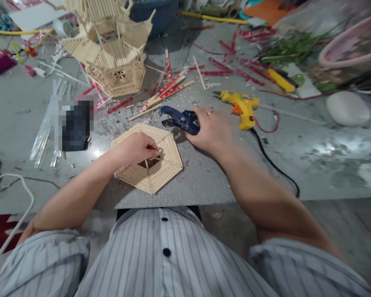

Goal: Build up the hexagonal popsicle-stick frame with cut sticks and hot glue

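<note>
Panel (pixel 173 159), frame centre: outer rows laid, middle unfilled; left hand (pixel 132 149) pinching a stick (pixel 159 153), right hand (pixel 212 131) closed round cutter (pixel 183 119).

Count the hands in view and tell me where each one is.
2. The left hand is over the hexagonal stick panel, apparently pinching a small stick piece; the right hand grips the blue cutter. No other hand shows.

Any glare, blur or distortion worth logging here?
Head view: bright glare on the tabletop at right; pixelation over a dark object at left; softness and stretching toward the edges, as at the pink-rimmed container; soft shadow beside the right hand.
</note>
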The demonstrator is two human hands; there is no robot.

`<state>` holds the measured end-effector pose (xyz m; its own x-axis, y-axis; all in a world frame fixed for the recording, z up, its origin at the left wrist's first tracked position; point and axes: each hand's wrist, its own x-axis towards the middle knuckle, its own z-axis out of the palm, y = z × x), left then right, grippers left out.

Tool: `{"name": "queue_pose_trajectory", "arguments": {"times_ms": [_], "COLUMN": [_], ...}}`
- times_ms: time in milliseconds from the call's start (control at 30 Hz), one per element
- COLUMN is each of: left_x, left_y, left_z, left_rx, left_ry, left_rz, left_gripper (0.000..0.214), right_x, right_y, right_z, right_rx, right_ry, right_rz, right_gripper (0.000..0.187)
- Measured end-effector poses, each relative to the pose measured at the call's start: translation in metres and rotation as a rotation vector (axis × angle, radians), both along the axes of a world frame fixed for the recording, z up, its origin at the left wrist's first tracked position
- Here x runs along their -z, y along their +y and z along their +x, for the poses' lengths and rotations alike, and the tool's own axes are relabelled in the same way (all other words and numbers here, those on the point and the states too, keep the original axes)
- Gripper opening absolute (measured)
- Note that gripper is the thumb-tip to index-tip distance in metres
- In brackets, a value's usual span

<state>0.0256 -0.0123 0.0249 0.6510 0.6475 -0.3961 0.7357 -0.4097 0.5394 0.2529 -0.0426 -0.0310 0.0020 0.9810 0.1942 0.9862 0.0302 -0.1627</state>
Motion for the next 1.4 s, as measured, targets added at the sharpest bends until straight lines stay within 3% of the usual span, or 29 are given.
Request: {"name": "queue_pose_trajectory", "arguments": {"times_ms": [300,1400], "left_x": [-0.0028,-0.0013], "left_y": [-0.0046,-0.0071], "left_z": [0.0028,0.0056], "left_rx": [0.125,0.208], "left_ry": [0.193,0.182], "left_rz": [0.058,0.041], "left_gripper": [0.022,0.023], "right_x": [-0.0034,-0.0033], "right_y": [-0.0031,-0.0042], "right_z": [-0.0047,-0.0038], "right_rx": [-0.018,-0.047], "right_ry": [-0.032,0.015], "right_rz": [-0.045,-0.050], "right_gripper": [0.052,0.052]}}
